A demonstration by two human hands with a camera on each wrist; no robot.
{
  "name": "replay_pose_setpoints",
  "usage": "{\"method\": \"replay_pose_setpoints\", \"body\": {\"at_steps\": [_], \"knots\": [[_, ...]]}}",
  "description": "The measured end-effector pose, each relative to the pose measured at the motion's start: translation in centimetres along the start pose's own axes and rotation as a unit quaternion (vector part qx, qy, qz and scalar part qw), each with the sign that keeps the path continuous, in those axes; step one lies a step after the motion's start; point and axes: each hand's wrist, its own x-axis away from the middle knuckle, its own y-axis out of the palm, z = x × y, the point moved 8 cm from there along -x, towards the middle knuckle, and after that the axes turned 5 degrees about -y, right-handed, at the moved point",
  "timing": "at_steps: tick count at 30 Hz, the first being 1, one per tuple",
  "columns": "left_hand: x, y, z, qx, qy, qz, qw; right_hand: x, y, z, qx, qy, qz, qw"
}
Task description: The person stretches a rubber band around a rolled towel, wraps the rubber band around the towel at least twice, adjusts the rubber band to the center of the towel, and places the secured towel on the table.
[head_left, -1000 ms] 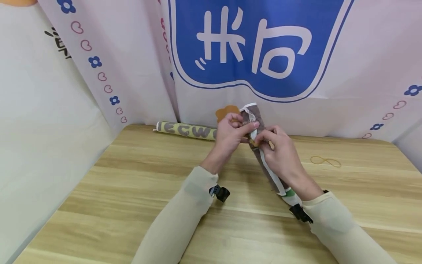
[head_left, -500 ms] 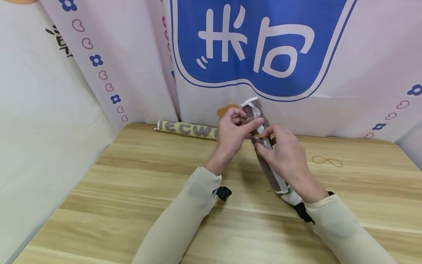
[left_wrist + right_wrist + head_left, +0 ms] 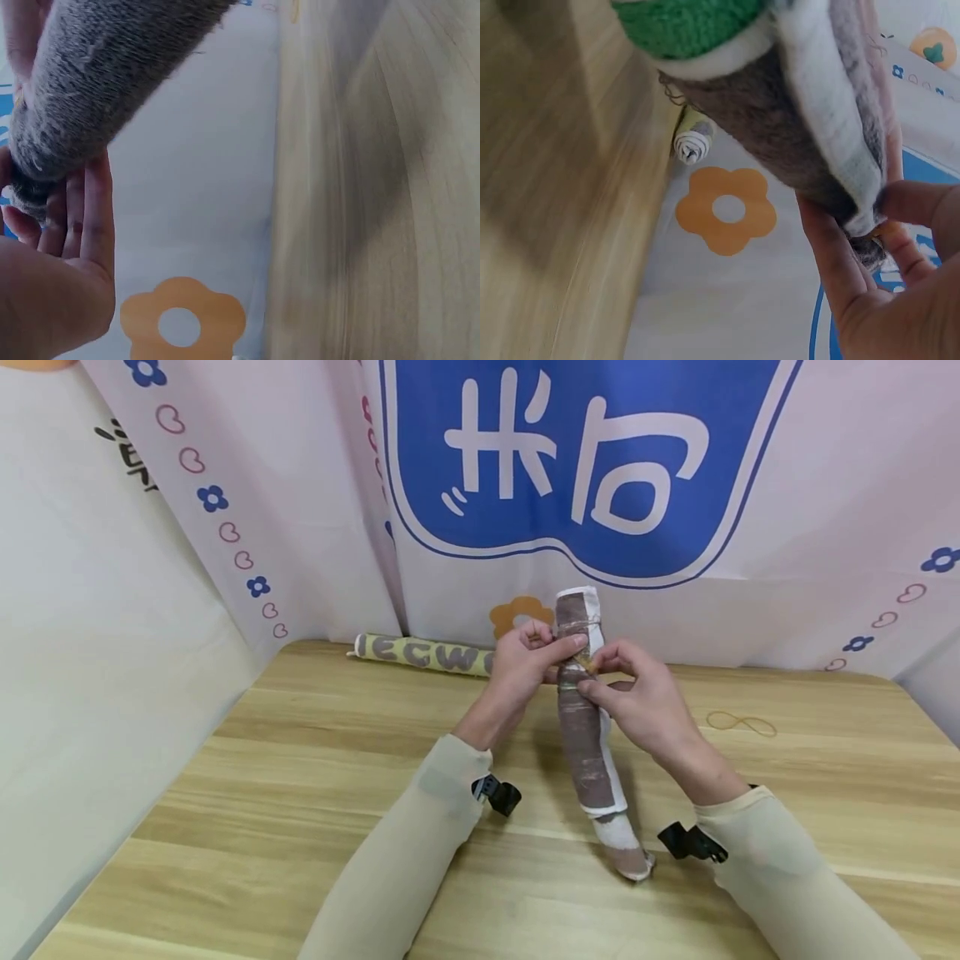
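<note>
A rolled towel (image 3: 588,752), grey-brown with white edging, slants up off the wooden table in the head view. My left hand (image 3: 521,664) grips it near its upper end, thumb across the front and fingers behind. My right hand (image 3: 645,697) pinches a yellowish rubber band (image 3: 584,663) at the roll's right side, its fingertips touching the cloth. A thin band or cord also circles the roll above the left thumb. In the right wrist view the towel (image 3: 757,112) shows a green stripe, with fingers (image 3: 836,262) around its narrowed part. The left wrist view shows its fuzzy grey surface (image 3: 112,75).
A second rolled towel (image 3: 427,654), yellow-green with grey letters, lies along the table's back edge, left of my hands. A loose rubber band (image 3: 741,724), twisted into a figure eight, lies on the table (image 3: 300,793) to the right. A printed curtain (image 3: 480,577) hangs behind.
The held towel has turned about its length, its white edge shifting to the right side, and its lower end now shows. Both hands stay on it near the upper part.
</note>
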Motion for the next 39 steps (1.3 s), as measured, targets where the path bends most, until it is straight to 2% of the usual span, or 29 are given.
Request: {"method": "replay_pose_setpoints", "body": {"at_steps": [3,6,12,16,19,21,24,27,29,32,34,36,39], "knots": [[0.0,-0.3,0.1,-0.015,-0.001,0.017,0.9997,0.0,0.5,-0.3,0.021,-0.035,-0.005,0.9992],[-0.1,-0.4,0.1,-0.019,-0.003,0.019,0.9996,0.1,0.8,-0.5,0.048,-0.055,-0.004,0.9973],[0.0,-0.3,0.4,-0.020,0.006,0.025,0.9995,0.4,0.8,-0.4,0.082,-0.036,0.000,0.9960],[0.5,-0.4,1.4,-0.067,0.045,0.068,0.9945,0.5,1.0,-0.5,0.137,-0.023,-0.008,0.9902],[1.0,-0.2,2.2,-0.134,0.085,0.094,0.9828,0.6,1.2,-0.6,0.189,-0.015,-0.015,0.9817],[1.3,0.0,2.5,-0.160,0.106,0.100,0.9762,0.6,1.2,-0.7,0.206,-0.012,-0.012,0.9783],[1.7,0.1,2.7,-0.168,0.117,0.094,0.9743,0.7,0.9,-0.6,0.193,-0.007,-0.001,0.9811],[1.3,0.4,2.1,-0.110,0.096,0.050,0.9881,0.6,0.3,-0.3,0.144,0.011,0.013,0.9894],[1.0,0.4,1.6,-0.061,0.065,0.015,0.9959,0.5,-0.1,0.0,0.100,0.026,0.021,0.9944],[0.4,0.3,0.7,-0.009,0.011,-0.021,0.9997,0.4,-0.2,0.7,0.025,0.052,0.023,0.9981],[0.1,0.0,0.1,0.001,-0.020,-0.026,0.9995,0.3,-0.1,1.2,-0.013,0.064,0.019,0.9977],[-0.2,-0.3,-0.2,0.008,-0.038,-0.023,0.9990,0.3,0.1,1.4,-0.036,0.064,0.012,0.9972],[-0.6,-0.5,-0.4,0.023,-0.049,-0.012,0.9984,0.0,0.3,1.2,-0.033,0.031,0.007,0.9990]]}}
